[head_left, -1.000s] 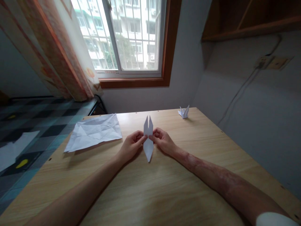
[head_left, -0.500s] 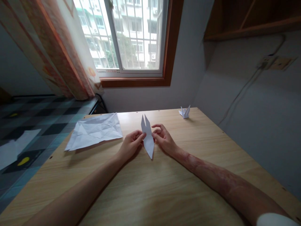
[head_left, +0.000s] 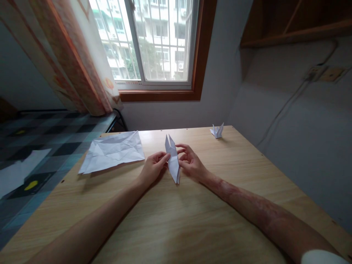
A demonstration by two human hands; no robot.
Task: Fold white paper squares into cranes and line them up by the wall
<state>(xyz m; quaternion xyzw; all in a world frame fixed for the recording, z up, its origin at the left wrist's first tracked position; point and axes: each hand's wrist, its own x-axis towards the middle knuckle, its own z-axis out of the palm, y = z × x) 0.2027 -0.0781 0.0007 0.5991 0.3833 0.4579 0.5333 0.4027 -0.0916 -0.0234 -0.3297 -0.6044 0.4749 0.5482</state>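
On the wooden table's (head_left: pixel 154 220) far left side lies a creased white sheet (head_left: pixel 112 152), clear of both hands. Over the table's middle, the left hand (head_left: pixel 154 167) pinches the folded paper (head_left: pixel 173 164); the right hand (head_left: pixel 192 161) touches its right edge, though whether it grips I cannot tell. Its layers part at the near tip, so an uneven pull could skew or tear it. Toward the table's far right corner stands a small paper crane (head_left: pixel 217 132), blocking neither hand.

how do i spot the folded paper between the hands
Find the table by the window. Between the left hand and right hand is the folded paper. It is long and narrow, with two far points, unlike the wide sheet or squat corner figure.
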